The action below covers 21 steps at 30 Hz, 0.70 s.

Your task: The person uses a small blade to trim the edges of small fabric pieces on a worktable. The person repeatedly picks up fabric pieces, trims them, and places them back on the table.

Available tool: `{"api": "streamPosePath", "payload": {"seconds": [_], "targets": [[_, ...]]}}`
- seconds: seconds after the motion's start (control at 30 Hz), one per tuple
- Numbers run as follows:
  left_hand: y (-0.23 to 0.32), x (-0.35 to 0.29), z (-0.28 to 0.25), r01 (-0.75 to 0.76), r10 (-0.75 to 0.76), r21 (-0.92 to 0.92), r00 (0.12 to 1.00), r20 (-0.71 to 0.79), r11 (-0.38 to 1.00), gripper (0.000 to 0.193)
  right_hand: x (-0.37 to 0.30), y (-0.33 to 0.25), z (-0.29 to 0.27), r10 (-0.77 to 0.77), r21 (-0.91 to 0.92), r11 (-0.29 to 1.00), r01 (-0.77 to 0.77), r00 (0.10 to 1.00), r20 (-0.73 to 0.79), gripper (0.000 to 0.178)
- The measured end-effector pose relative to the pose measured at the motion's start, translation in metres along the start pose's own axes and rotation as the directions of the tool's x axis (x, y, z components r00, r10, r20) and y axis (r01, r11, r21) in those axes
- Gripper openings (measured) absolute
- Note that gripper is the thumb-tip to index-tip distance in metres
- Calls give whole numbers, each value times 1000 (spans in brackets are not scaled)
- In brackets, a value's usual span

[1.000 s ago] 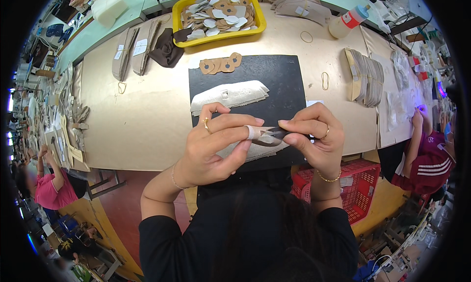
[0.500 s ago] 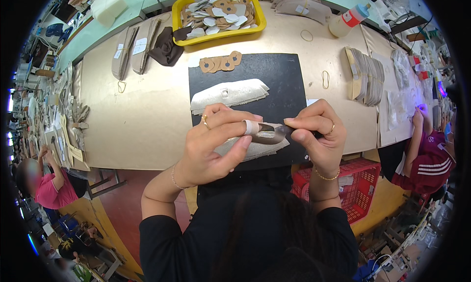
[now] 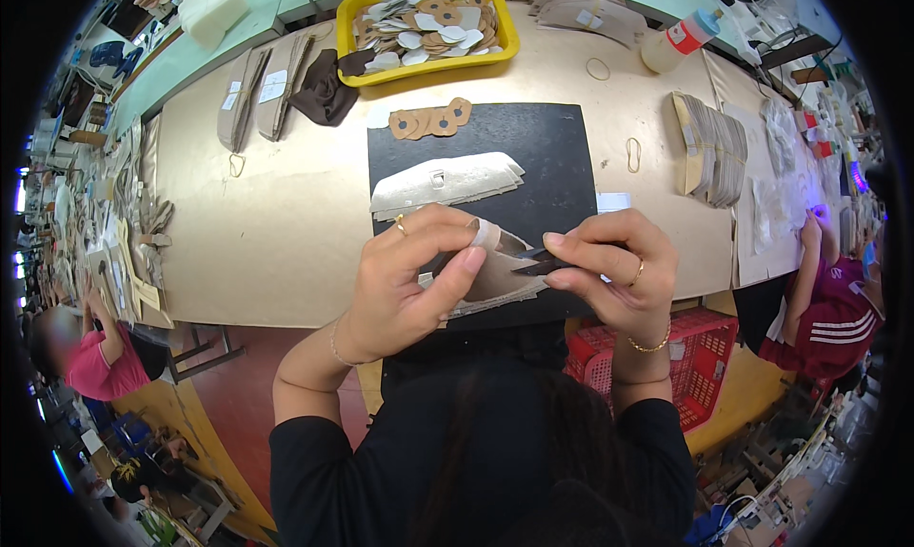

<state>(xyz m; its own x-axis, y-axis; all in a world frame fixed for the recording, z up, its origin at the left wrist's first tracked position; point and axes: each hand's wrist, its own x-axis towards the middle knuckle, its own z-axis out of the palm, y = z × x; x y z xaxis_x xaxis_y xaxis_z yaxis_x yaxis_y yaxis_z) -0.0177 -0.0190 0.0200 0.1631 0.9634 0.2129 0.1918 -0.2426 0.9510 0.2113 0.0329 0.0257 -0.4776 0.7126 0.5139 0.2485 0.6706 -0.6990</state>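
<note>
My left hand [image 3: 400, 276] is closed on a curved taupe piece [image 3: 495, 274], apparently leather or fabric, held up over the black mat [image 3: 557, 166]. A pale band [image 3: 486, 234] sits around the tip of its index finger. In my right hand [image 3: 619, 266] is a small dark pair of thread snips [image 3: 541, 262], pinched between thumb and fingers, with its blades at the piece's right edge. Below the hands lie more pale pieces, partly hidden. Further up the mat are a fanned stack of whitish pieces [image 3: 447, 181] and a row of tan cut-outs [image 3: 428, 121] with dark spots.
A yellow tray [image 3: 426, 72] of tan and white cut-outs stands at the back. A dark cloth [image 3: 324, 92] and bundled pieces [image 3: 278, 88] lie left of it. Rightward are a glue bottle [image 3: 678, 42] and a stack [image 3: 709, 147]. A red crate [image 3: 705, 380] stands below. Co-workers sit on both sides.
The snips have turned, and their blades now show against the piece's edge. The piece has tilted in my left hand, so more of its broad face shows.
</note>
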Motion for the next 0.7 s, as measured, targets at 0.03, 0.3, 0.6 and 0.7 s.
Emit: {"api": "streamPosePath", "payload": {"seconds": [0.03,0.3,0.6,0.7], "targets": [[0,0,0,12,-12,-7,1000,-6,1000,13,0,0,0,-7,-12,1000,7,1000,-1,33],[-1,1,1,36,-37,-77,999,-13,996,12,1,-1,2,-43,-50,998,42,999,-18,30],[-3,0,-3,174,-171,-13,978,122,985,26,-8,0,1,85,14,996,-84,971,-221,24],[-17,-6,0,310,-300,19,901,314,950,41,-13,4,0,134,67,990,-120,959,-252,24]]}}
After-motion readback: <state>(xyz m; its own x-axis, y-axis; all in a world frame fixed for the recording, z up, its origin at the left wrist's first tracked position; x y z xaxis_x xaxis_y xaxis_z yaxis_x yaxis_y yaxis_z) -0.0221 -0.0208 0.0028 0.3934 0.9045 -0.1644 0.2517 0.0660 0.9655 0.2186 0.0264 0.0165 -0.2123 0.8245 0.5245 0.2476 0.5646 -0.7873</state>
